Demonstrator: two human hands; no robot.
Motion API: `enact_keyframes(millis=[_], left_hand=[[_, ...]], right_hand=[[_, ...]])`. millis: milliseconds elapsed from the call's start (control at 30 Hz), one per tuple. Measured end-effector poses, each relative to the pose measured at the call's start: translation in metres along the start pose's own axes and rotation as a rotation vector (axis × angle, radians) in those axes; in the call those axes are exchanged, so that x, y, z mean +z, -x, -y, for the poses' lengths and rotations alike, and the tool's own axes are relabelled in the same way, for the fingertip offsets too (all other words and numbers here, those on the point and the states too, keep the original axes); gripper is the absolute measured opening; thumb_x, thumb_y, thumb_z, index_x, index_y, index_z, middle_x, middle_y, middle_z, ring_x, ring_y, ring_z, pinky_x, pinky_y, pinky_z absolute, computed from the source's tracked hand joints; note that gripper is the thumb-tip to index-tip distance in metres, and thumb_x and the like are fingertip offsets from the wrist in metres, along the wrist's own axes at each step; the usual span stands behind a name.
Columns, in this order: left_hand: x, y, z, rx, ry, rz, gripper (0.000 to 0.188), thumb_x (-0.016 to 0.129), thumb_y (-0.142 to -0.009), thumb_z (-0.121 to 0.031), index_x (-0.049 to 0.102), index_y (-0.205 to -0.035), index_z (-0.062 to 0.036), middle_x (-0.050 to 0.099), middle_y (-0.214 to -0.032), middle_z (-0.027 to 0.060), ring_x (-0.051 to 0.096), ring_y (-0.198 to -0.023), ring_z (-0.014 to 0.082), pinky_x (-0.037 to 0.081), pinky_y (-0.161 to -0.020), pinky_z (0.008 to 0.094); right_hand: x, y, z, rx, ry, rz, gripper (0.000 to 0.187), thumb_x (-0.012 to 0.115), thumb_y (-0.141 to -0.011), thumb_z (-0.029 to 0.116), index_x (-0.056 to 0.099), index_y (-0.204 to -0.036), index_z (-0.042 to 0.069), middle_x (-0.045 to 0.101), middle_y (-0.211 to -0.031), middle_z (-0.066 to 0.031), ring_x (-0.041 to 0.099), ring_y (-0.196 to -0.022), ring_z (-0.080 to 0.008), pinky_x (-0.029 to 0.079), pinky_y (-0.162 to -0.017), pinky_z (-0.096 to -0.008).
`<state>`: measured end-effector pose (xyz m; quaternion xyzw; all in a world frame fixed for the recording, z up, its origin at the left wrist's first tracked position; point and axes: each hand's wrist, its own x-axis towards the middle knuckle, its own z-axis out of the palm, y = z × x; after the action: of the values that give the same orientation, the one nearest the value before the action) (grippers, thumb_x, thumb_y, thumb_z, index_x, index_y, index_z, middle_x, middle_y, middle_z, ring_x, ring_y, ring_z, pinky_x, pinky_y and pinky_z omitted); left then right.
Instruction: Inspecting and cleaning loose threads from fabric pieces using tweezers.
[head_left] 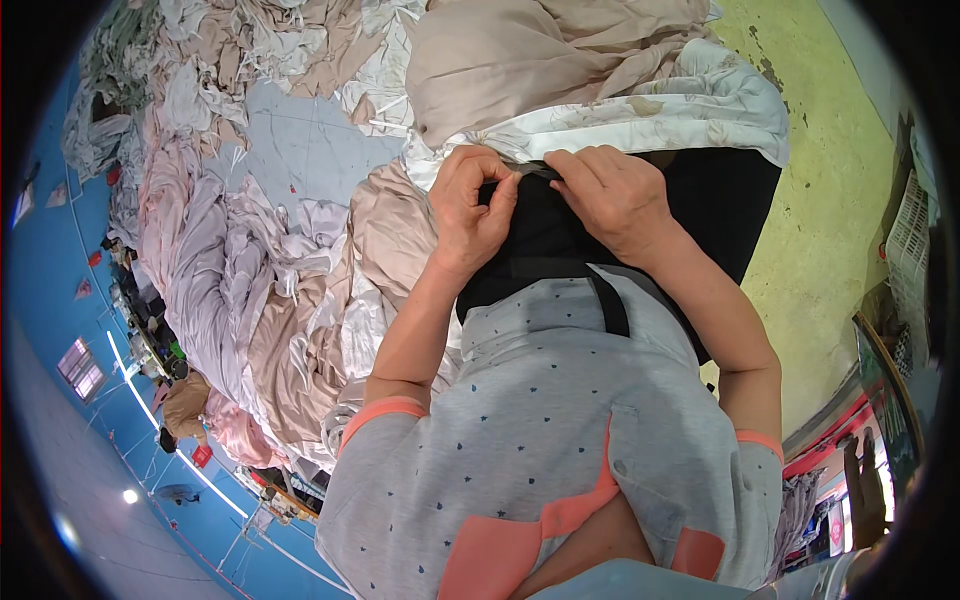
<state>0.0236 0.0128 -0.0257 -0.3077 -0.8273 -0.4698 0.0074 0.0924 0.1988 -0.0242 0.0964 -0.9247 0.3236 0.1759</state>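
Note:
A large beige fabric piece with a white, faintly patterned border spreads in front of me, its lower edge lying over the black cloth on my lap. My left hand is closed in a pinch at that edge, thumb against forefinger. Close to its right, my right hand has its fingers curled and pressed together on the same edge. A narrow dark strip shows between the fingertips; what it is I cannot make out. The hands partly hide the edge they grip.
Heaped pink, grey and beige fabrics lie to my left, with more crumpled cloth farther off. Between them shows pale grey floor. Yellow-green floor runs along my right, near a white plastic crate. Another person is at far left.

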Motion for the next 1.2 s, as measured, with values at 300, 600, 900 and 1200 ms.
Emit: enact_keyframes(millis=[300,600,900,1200], left_hand=[[-0.001,-0.003,0.003,0.003,0.009,0.000,0.018,0.071,-0.070,0.004,0.055,-0.077,-0.0026,0.058,-0.078,0.0101,0.056,-0.067,0.0225,0.045,-0.060,0.0300],[0.001,-0.003,0.003,0.005,0.010,-0.001,0.019,0.071,-0.069,0.004,0.055,-0.076,-0.0030,0.058,-0.078,0.0098,0.056,-0.067,0.0233,0.045,-0.061,0.0311],[0.007,0.000,-0.025,0.164,-0.037,0.080,0.020,0.071,-0.067,0.003,0.056,-0.077,-0.0054,0.058,-0.077,0.0095,0.057,-0.070,0.0279,0.044,-0.063,0.0354],[0.064,-0.016,-0.045,0.309,-0.208,0.495,0.012,0.066,-0.071,-0.006,0.058,-0.080,-0.0073,0.055,-0.083,0.0064,0.054,-0.080,0.0249,0.040,-0.073,0.0370]], right_hand=[[0.009,-0.006,-0.005,-0.127,0.054,-0.013,0.031,0.072,-0.069,0.009,0.064,-0.099,0.005,0.055,-0.071,-0.0036,0.056,-0.061,-0.0180,0.045,-0.051,-0.0304],[0.009,-0.007,-0.009,-0.136,0.053,-0.010,0.028,0.071,-0.070,0.009,0.065,-0.097,0.006,0.056,-0.071,-0.0028,0.057,-0.061,-0.0170,0.045,-0.050,-0.0297],[-0.013,0.006,-0.009,0.000,-0.053,-0.133,0.034,0.075,-0.068,0.006,0.064,-0.099,0.006,0.061,-0.074,-0.0057,0.060,-0.061,-0.0209,0.047,-0.052,-0.0313],[-0.072,0.071,-0.027,0.616,-0.092,-0.455,0.026,0.065,-0.085,0.005,0.059,-0.110,0.002,0.062,-0.088,-0.0073,0.058,-0.071,-0.0138,0.048,-0.065,-0.0254]])
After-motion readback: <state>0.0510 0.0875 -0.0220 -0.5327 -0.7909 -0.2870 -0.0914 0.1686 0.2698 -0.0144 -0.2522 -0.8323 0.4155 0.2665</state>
